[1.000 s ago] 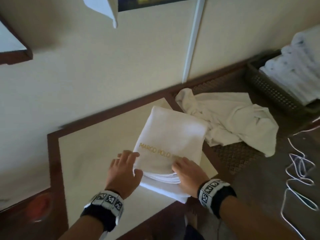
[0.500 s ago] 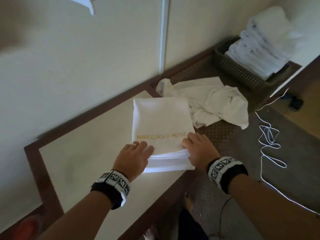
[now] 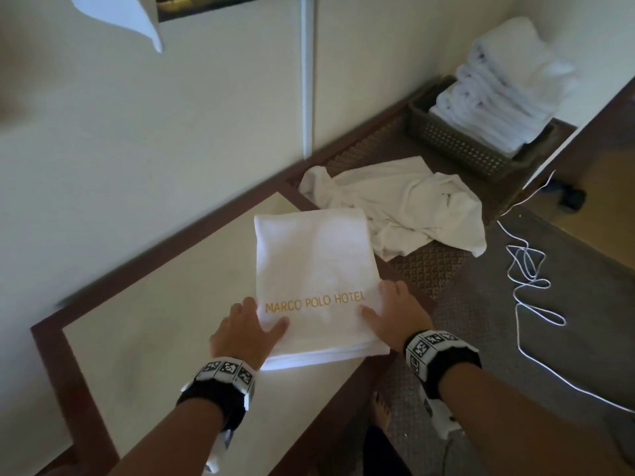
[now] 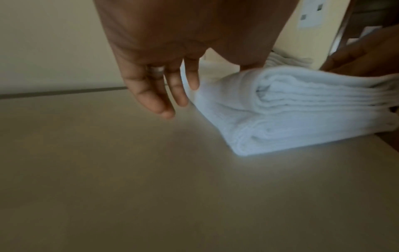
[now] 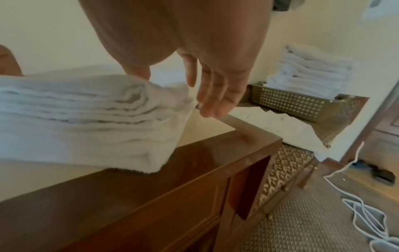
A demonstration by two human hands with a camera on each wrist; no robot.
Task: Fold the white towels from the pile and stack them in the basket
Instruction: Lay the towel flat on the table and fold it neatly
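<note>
A folded white towel (image 3: 316,280) with gold lettering lies on the cream table top (image 3: 165,338), its near corner over the wooden border. My left hand (image 3: 247,324) sits at its near left edge, thumb on top and fingers straight down beside the folds (image 4: 168,95). My right hand (image 3: 395,314) flanks the near right edge the same way, thumb on top and fingers straight (image 5: 211,98). A crumpled white towel (image 3: 405,207) lies beyond on the lower woven surface. Further right, the brown basket (image 3: 457,146) holds a tall stack of folded towels (image 3: 505,94).
The wall runs close behind the table. A white cable (image 3: 529,290) loops over the carpet at the right. A bare foot (image 3: 381,410) stands below the table's front edge. The basket (image 5: 287,102) sits lower than the table, past its right corner.
The folded towel has turned square to me, lettering now level. Both hands slid from its near edge out to its two sides. The head view swung right, showing more of the basket.
</note>
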